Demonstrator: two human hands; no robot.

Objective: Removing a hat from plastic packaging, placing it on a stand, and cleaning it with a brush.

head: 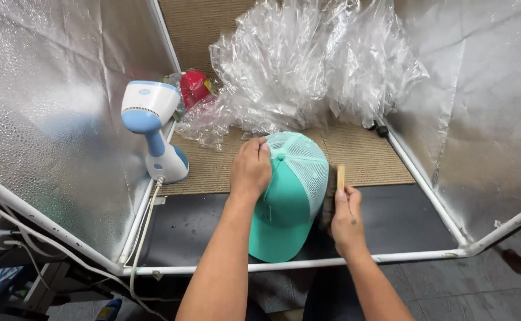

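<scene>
A teal cap [287, 205] with a white mesh back lies in the middle of the work surface, its brim toward me. My left hand [251, 166] rests on the cap's crown and presses it down. My right hand [345, 217] grips a wooden-backed brush [335, 184], whose bristles touch the cap's right side.
A blue and white handheld steamer [153, 128] stands at the left, its cord running down off the edge. Crumpled clear plastic [308, 65] piles up at the back, with a red object [194, 88] beside it. Silvery panels [46, 107] on a white tube frame [415, 257] wall both sides.
</scene>
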